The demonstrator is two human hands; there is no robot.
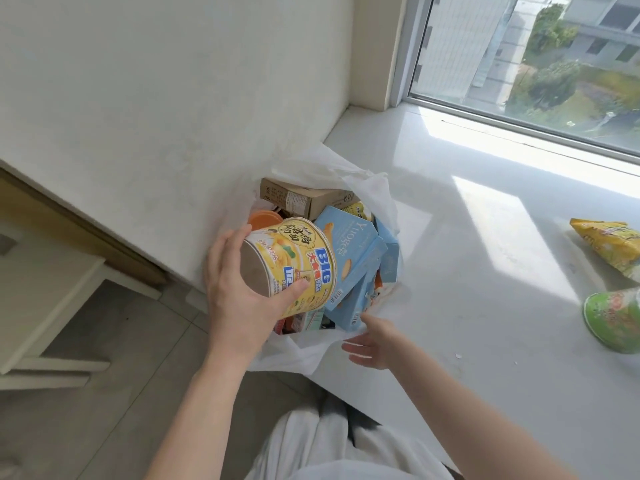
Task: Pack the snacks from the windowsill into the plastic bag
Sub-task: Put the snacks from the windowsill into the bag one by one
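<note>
That yellow noodle cup (294, 261) is probably light and fairly stiff, but the thin wall will dent if you squeeze. Your left hand (239, 296) is wrapped round its base end, which looks like the sturdier spot. It's tipped on its side over the mouth of the plastic bag (377, 188), against the blue boxes (349, 251). The bag is floppy and pretty full, so wedge it in gently. Your right hand (372, 344) is open with fingers spread at the bag's near edge. A crinkly yellow chip bag (609, 247) and a green cup (613, 320) wait on the windowsill (485, 271).
</note>
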